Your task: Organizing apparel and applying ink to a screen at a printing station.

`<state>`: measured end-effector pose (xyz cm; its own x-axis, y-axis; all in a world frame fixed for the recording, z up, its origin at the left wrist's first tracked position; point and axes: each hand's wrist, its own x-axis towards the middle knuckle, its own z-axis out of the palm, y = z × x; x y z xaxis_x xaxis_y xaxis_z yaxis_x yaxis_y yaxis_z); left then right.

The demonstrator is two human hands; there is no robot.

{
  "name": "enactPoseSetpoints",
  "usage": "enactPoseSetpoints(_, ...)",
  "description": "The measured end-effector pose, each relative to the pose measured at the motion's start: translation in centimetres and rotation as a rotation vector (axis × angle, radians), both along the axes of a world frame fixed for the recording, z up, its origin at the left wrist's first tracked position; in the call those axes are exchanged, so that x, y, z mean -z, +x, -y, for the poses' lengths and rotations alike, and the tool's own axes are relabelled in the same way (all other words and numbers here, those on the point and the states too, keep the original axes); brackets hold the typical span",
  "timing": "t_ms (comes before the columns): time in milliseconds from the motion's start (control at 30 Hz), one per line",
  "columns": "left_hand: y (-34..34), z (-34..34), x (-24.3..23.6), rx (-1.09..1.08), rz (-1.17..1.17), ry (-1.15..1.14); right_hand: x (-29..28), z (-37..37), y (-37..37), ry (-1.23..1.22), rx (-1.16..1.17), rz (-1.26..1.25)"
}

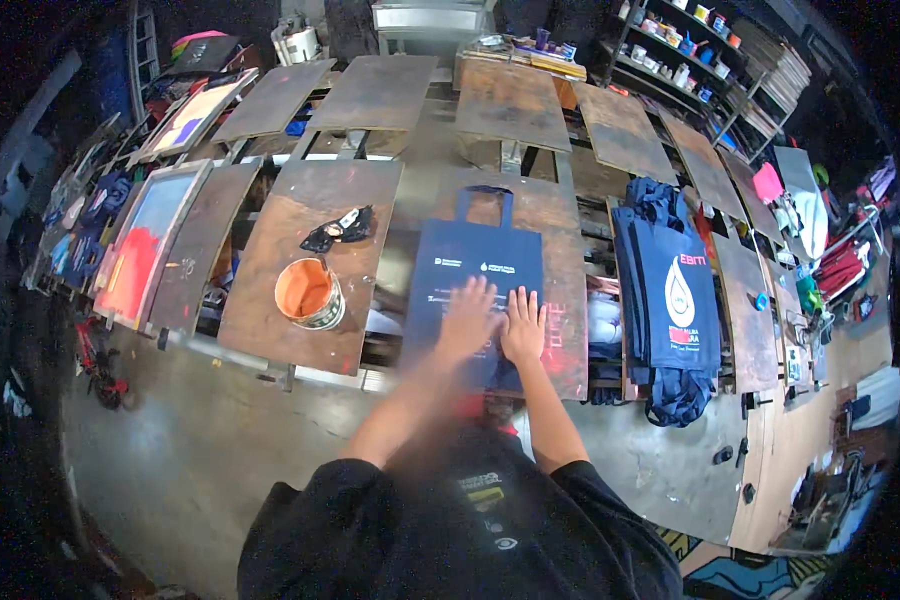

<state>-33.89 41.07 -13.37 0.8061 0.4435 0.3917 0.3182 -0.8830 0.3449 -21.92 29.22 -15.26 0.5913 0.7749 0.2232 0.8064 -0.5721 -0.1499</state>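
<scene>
A navy blue tote bag (475, 245) with white print lies flat on a brown wooden board, its handle loop pointing away from me. My left hand (467, 320) rests on the middle of the bag, fingers spread, its outline slightly blurred. Beside it my right hand (524, 325) presses flat near the bag's right edge, fingers stretched forward. Both palms hide part of the white print. Neither hand grips anything.
Left of the bag, another board carries a tub (310, 293) with orange inside and a crumpled black bag (338, 229). To the right lies a stack of printed navy bags (670, 290). A printing screen (150, 240) with red ink leans far left; shelves (675, 50) hold paint containers.
</scene>
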Motion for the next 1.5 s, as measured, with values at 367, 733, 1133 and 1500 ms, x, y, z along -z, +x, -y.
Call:
enactPoseSetpoints(367,-11.0,-0.5,2.1,-0.236,-0.173,-0.008,-0.4,0.1,-0.3,0.002,0.013,-0.024)
enactPoseSetpoints(733,-20.1,2.8,11.5,-0.914,0.4,-1.073,-1.0,0.6,0.3,0.195,-0.046,-0.235)
enactPoseSetpoints(1133,-12.4,12.7,-7.1,-0.783,1.262,-1.254,-6.7,5.6,1.4,0.521,-0.314,-0.726)
enactPoseSetpoints(1500,-9.5,18.3,-14.1,0.733,1.949,-1.737,-17.3,14.5,-10.7,0.331,-0.929,-0.948)
